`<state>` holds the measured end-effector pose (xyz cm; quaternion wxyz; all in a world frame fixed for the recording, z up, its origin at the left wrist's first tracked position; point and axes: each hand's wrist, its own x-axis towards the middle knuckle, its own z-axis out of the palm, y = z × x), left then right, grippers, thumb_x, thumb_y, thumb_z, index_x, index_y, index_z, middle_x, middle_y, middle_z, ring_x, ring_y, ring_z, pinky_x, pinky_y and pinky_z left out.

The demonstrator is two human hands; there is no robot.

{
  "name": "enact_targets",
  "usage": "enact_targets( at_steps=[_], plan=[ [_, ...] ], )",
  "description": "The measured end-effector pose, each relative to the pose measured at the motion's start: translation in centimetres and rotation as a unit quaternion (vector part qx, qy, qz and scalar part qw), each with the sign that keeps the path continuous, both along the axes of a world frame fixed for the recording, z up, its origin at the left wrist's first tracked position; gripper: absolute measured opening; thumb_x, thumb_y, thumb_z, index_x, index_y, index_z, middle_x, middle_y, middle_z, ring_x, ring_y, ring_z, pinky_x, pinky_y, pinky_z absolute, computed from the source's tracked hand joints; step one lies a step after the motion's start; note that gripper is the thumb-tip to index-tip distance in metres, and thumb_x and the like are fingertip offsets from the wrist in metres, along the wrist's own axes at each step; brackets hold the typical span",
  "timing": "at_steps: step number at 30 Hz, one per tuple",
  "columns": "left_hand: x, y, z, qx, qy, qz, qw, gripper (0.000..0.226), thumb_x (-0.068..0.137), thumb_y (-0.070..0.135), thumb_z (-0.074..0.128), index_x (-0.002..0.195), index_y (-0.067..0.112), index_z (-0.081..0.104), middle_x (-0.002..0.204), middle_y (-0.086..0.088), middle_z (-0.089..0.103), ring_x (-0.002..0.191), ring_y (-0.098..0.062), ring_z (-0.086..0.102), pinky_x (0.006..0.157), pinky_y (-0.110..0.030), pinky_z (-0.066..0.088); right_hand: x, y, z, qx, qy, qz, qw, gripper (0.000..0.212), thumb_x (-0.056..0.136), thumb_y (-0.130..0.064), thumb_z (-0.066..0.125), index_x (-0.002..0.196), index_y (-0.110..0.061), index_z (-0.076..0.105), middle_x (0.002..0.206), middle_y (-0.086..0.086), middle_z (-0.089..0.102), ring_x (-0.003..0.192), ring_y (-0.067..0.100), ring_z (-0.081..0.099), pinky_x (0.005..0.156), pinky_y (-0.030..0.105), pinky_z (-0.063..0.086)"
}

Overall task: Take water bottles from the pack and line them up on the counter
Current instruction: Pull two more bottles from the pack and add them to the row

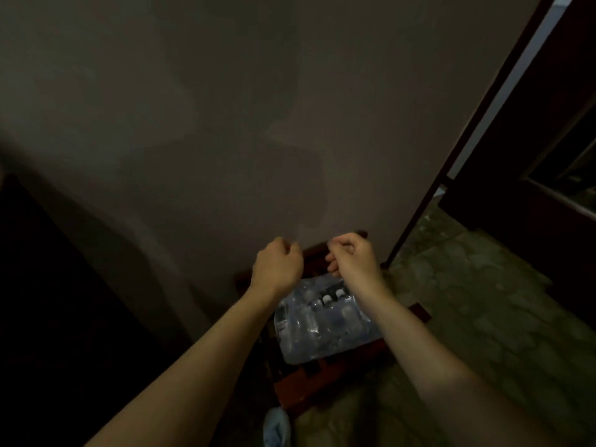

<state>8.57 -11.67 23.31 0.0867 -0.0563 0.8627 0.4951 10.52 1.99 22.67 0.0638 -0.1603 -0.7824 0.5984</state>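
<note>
Above the shrink-wrapped pack (325,321) on its dark red stand (309,391), I hold left hand (278,265) and right hand (351,256) curled, grasp unclear; I should tear film near the caps (333,296).

Place: a dim room in a home, it seems; hard to say which room.
Wall (225,108): plain and pale, filling the view from 9 to 1 o'clock.
Floor (483,301): mottled greenish stone slabs, at 4 o'clock.
Door frame (429,201): a dark slanting post at 2 o'clock, daylight behind it.
Stool (309,391): dark red wood at 6 o'clock, carrying a shrink-wrapped pack of water bottles (325,327).
</note>
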Motion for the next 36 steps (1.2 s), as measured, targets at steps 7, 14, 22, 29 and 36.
enact_targets(
  at_steps=[7, 14, 22, 29, 36],
  plan=[
    [-6.1, 6.1, -9.6, 0.007, -0.128, -0.014, 0.992, 0.028, 0.096, 0.028, 0.044, 0.099, 0.011, 0.066, 0.092, -0.008, 0.069, 0.083, -0.024, 0.066, 0.076, -0.034, 0.055, -5.0, 5.3, -9.1, 0.021, -0.158, -0.002, 0.987, 0.016, 0.094, -0.014, 0.052, 0.083, -0.02, 0.061, 0.074, 0.005, 0.066, 0.07, 0.017, 0.064, 0.069, 0.035, 0.056],
    [-8.3, 6.1, -17.7, 0.043, -0.23, 0.056, 0.971, 0.033, 0.1, 0.023, 0.046, 0.078, 0.005, 0.061, 0.071, -0.01, 0.06, 0.061, -0.021, 0.054, 0.057, -0.03, 0.043, -8.6, 7.6, -16.8, 0.071, -0.281, 0.063, 0.955, 0.025, 0.095, -0.013, 0.051, 0.072, -0.015, 0.061, 0.077, 0.008, 0.06, 0.076, 0.022, 0.056, 0.072, 0.037, 0.048],
    [-9.8, 5.1, -26.4, -0.036, -0.265, 0.217, 0.939, 0.024, 0.097, 0.002, 0.048, 0.114, 0.002, 0.064, 0.107, -0.015, 0.066, 0.08, -0.019, 0.058, 0.07, -0.03, 0.047, -11.8, 9.0, -26.0, 0.166, -0.367, 0.141, 0.904, 0.023, 0.096, -0.005, 0.045, 0.087, 0.0, 0.066, 0.082, 0.011, 0.061, 0.071, 0.017, 0.052, 0.056, 0.022, 0.039],
    [-10.8, 6.5, -33.6, -0.067, -0.381, 0.187, 0.903, 0.032, 0.095, 0.013, 0.057, 0.125, 0.009, 0.068, 0.125, -0.019, 0.067, 0.111, -0.036, 0.065, 0.091, -0.036, 0.052, -13.5, 9.9, -32.7, 0.245, -0.459, 0.236, 0.821, 0.032, 0.094, -0.012, 0.051, 0.124, -0.007, 0.059, 0.127, 0.019, 0.059, 0.115, 0.034, 0.058, 0.091, 0.033, 0.048],
    [-11.2, 5.5, -36.6, -0.007, -0.452, 0.207, 0.868, 0.007, 0.083, 0.011, 0.076, 0.085, 0.011, 0.07, 0.077, -0.004, 0.064, 0.066, -0.023, 0.065, 0.075, -0.042, 0.062, -13.0, 11.1, -35.9, 0.228, -0.556, 0.224, 0.768, 0.044, 0.096, -0.01, 0.05, 0.137, 0.004, 0.043, 0.142, 0.021, 0.047, 0.131, 0.034, 0.046, 0.102, 0.033, 0.039]
  ],
)
